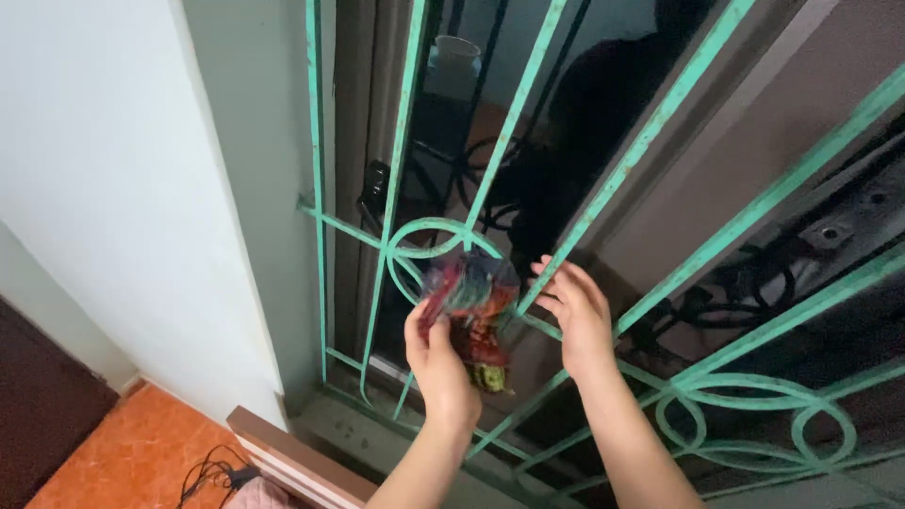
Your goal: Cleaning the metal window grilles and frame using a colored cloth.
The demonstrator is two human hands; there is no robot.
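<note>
Cloth (pixel 474 306): multicoloured rag, red, blue and green, bunched; frayed greenish end hanging down. Located against the grille (pixel 650 141), at the lower edge of its ring-shaped scroll.

Head view, items placed relative to the grille:

- Grille: green-painted metal bars, paint worn, slanting across the frame; ring-and-loop scrollwork at middle and at lower right. Dark glass and a brown frame behind it.
- Left hand (pixel 438 363): in front of the grille, just below the ring. Fingers closed round the cloth, thumb across its lower part; holding it pressed up to the bars.
- Right hand (pixel 577 316): in front of the grille, just right of the cloth. Fingers spread wide, holding nothing; fingertips at or near a slanting bar, contact not certain.
- Relation: the cloth lies up and slightly right from the left hand, which grips it, and directly left of the right hand, near but apart. Its long axis runs roughly vertical, bulk above, frayed end below. Left hand is the nearer.
- Wall (pixel 113 188): white, left of the grille.
- Sill (pixel 302 457): brown ledge, below the grille's left corner.
- Floor (pixel 132 452): orange tile, far below left of the grille.
- Cable (pixel 212 471): black, coiled on the floor beside the sill.
</note>
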